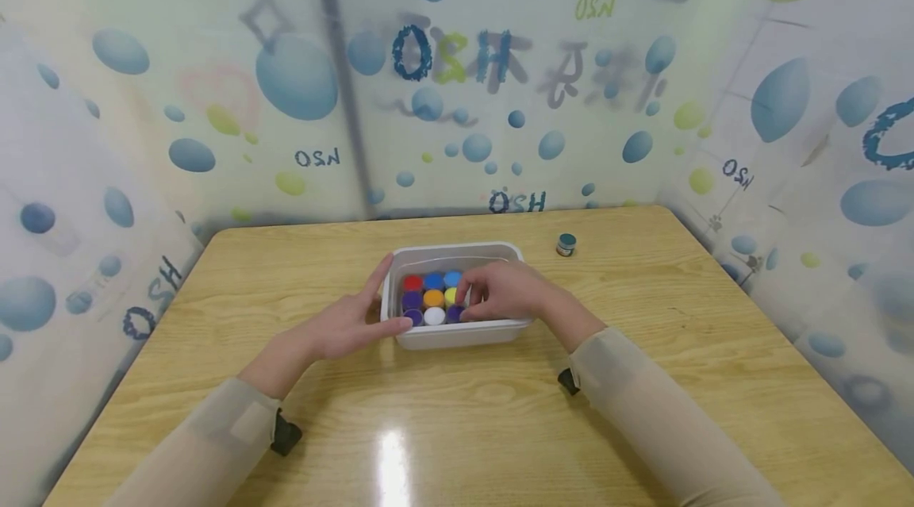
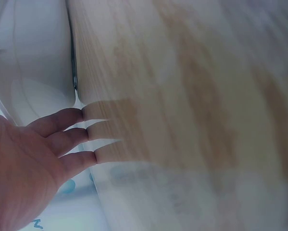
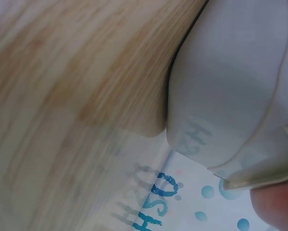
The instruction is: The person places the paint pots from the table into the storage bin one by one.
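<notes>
A white plastic box (image 1: pixel 457 336) on the table holds several small paint jars with coloured lids, among them a red lid (image 1: pixel 412 283), an orange lid (image 1: pixel 433 298) and a white lid (image 1: pixel 434 316). My left hand (image 1: pixel 343 326) rests against the box's left end, thumb over the near rim and fingers extended along the side. In the left wrist view, three fingertips of it touch the tabletop beside the box. My right hand (image 1: pixel 503 290) reaches over the right end, fingers bent down among the jars. I cannot tell whether those fingertips hold a jar.
A small jar with a dark green lid (image 1: pixel 566 243) stands on the wooden table (image 1: pixel 443 420), behind and right of the box. Patterned fabric walls (image 1: pixel 457 134) enclose the table at the back and both sides.
</notes>
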{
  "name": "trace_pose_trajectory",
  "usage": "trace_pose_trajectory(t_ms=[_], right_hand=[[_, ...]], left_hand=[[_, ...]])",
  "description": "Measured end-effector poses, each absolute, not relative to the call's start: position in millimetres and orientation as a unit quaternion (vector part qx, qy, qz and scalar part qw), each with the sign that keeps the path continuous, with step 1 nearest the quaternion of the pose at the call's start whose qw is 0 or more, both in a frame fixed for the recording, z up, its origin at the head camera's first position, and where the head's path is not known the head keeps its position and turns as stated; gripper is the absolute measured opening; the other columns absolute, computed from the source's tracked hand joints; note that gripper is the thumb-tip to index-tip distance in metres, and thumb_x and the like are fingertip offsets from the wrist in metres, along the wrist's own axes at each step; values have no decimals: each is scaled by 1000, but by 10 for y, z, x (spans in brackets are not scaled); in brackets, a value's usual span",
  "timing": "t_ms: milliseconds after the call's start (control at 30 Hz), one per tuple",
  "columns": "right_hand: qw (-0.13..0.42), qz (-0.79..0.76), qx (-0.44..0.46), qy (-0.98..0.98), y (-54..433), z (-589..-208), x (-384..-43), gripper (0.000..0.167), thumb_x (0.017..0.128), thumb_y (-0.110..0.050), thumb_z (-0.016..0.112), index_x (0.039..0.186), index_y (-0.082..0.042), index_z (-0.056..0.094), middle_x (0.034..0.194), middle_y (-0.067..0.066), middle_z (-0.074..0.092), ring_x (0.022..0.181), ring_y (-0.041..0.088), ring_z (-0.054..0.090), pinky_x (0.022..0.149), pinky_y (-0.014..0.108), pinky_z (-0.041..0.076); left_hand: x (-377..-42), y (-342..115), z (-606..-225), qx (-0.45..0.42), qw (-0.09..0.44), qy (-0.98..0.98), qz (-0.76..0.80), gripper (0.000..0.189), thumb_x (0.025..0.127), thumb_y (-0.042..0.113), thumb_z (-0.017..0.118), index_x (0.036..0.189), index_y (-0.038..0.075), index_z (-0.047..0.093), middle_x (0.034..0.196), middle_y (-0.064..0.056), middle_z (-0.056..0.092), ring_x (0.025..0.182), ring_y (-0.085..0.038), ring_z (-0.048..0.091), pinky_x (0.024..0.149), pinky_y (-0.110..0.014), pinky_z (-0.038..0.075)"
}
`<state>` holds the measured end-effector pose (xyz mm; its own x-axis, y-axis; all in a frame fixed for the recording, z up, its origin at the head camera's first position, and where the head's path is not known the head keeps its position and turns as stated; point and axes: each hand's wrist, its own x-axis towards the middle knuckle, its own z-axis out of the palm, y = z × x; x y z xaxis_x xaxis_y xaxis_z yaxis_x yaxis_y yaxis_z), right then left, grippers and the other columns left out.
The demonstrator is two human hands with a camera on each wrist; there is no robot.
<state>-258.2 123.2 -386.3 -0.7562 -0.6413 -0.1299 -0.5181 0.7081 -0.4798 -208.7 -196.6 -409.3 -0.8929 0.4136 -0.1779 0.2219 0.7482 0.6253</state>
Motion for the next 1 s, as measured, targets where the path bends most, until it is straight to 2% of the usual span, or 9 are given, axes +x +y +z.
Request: trace_pose_trajectory(t_ms=[233,367,500,700,1000], right_hand=[[110,-312,-321,887,1296,-3875,-2573,20,101,-28,82,118,-21,76,88,-7,72,80,15,64,76,30,56],[53,-352,-315,880,1365,-3867,-2557,24,101,-24,83,121,-14,77,86,-3,68,78,16,60,70,27,52],[8,-380,-289,879,1517,-3817,-2544,27,100,-25,84,122,-12,78,86,-2,67,77,17,58,66,26,47],[-7,-418,-250,874,1897,-3754,-2543,22,100,-19,83,119,-10,77,85,2,68,75,21,58,65,27,47],[-7,-403,-186,896,2514,-3847,-2572,26,102,-24,80,121,-7,76,89,5,69,71,15,58,65,27,49]], left_hand=[[-2092,-1954,-4096,174,158,922,308,115,99,79,60,173,43,-19,172,-30,39,151,-56,51,124,-74,37],[-2083,-1944,-4095,175,161,921,309,115,99,78,61,174,43,-19,171,-30,42,150,-55,52,124,-74,38],[-2086,-1948,-4104,178,157,920,311,114,99,78,61,174,43,-18,171,-28,44,150,-54,52,125,-72,38],[-2110,-1965,-4112,180,152,922,306,114,100,78,60,173,43,-19,172,-29,40,150,-55,51,124,-73,38],[-2099,-1987,-4110,176,155,921,310,114,100,78,61,173,44,-19,173,-28,41,151,-55,50,125,-73,37]])
